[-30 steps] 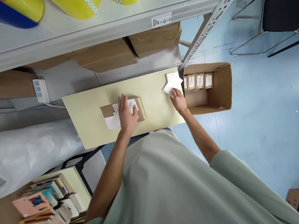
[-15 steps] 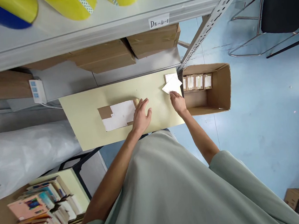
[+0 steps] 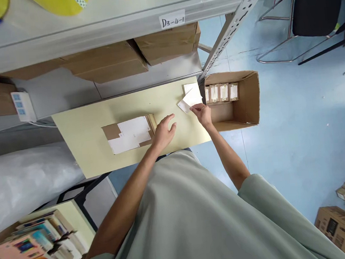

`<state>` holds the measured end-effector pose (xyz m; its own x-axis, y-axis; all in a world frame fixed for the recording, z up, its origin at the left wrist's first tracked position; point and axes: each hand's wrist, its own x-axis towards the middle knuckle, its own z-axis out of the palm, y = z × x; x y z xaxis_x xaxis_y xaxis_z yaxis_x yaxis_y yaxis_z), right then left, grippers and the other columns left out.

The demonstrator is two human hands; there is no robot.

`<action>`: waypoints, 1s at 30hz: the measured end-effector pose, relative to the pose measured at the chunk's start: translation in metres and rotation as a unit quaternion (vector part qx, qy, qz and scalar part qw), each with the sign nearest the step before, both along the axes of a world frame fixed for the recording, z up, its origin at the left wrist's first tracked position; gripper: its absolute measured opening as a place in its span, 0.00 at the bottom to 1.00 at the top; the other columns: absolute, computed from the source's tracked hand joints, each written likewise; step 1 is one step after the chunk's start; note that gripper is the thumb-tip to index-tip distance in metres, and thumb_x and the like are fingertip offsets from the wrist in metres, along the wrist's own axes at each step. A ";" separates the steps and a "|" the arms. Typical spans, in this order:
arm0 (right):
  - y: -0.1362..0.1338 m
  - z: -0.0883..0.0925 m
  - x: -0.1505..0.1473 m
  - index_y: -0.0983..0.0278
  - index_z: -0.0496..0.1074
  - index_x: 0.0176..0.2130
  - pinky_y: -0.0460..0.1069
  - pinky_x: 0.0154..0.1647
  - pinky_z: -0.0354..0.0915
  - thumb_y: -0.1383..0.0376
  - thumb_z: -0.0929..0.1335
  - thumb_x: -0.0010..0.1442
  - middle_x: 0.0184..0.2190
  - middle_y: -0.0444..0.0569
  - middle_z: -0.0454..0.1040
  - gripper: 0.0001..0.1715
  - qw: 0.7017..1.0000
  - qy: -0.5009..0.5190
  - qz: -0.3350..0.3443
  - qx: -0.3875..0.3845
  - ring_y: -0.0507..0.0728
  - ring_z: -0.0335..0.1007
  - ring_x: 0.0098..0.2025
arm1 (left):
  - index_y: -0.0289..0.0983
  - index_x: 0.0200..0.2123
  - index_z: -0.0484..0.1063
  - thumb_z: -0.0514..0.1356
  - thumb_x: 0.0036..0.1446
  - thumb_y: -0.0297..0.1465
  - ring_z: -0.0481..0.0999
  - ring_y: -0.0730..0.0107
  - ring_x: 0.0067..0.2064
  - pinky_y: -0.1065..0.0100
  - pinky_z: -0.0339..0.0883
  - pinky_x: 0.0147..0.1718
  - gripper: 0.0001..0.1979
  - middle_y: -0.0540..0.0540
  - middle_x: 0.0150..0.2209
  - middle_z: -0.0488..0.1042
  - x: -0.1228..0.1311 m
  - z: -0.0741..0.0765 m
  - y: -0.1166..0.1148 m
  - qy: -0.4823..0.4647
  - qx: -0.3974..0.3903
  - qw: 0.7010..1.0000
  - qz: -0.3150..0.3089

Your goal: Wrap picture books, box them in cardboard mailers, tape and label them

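Observation:
My right hand [image 3: 202,115] pinches the edge of a white paper slip [image 3: 192,96] at the right end of the pale yellow table [image 3: 87,162]. That slip overlaps other white slips on the table top. Above the table is my left hand [image 3: 164,133], fingers stretched out and apart, with nothing in it. Just left of it lies a flat brown cardboard parcel [image 3: 111,132] with white paper sheets [image 3: 132,130] on its upper face. The parcel and my left hand are a small distance apart.
Against the table's right end stands an open carton [image 3: 250,101], with several small boxes [image 3: 224,92] inside. A grey shelf [image 3: 113,25] carrying yellow tape rolls overhangs the far side. Books [image 3: 46,243] are at lower left, a black chair [image 3: 316,5] at upper right.
My left hand has come away from the parcel's right edge. My right hand still pinches at the slips, which have shifted and fanned slightly. The whole view has shifted a little.

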<state>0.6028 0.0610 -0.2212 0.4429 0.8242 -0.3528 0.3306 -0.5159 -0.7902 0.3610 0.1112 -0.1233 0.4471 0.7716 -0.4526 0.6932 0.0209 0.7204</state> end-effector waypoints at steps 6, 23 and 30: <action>0.000 0.011 0.003 0.62 0.87 0.44 0.55 0.54 0.82 0.48 0.68 0.81 0.51 0.57 0.88 0.26 0.998 -0.028 0.043 0.027 0.62 0.87 0.46 | 0.39 0.69 0.78 0.61 0.75 0.34 0.78 0.50 0.73 0.52 0.70 0.75 0.24 0.39 0.71 0.79 0.002 0.001 0.002 0.008 -0.025 1.000 -0.001; -0.002 0.022 -0.005 0.61 0.86 0.53 0.53 0.52 0.75 0.66 0.64 0.82 0.59 0.58 0.84 0.19 0.950 -0.198 0.235 -0.059 0.64 0.82 0.57 | 0.40 0.68 0.79 0.62 0.73 0.36 0.83 0.47 0.68 0.49 0.77 0.69 0.24 0.39 0.71 0.79 -0.004 -0.017 0.000 -0.005 -0.064 0.997 0.040; -0.001 0.014 -0.001 0.61 0.85 0.56 0.57 0.59 0.78 0.56 0.69 0.81 0.61 0.59 0.83 0.18 0.951 -0.193 0.234 -0.067 0.67 0.81 0.60 | 0.42 0.67 0.80 0.61 0.74 0.34 0.82 0.49 0.69 0.51 0.75 0.71 0.22 0.39 0.71 0.79 -0.004 -0.016 -0.001 -0.016 -0.073 0.996 0.038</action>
<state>0.6021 0.0603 -0.2075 0.1567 0.9223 -0.3533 0.8009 -0.3279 -0.5009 0.3570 0.1099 -0.1390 0.4049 0.7313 -0.5489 0.6626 0.1789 0.7273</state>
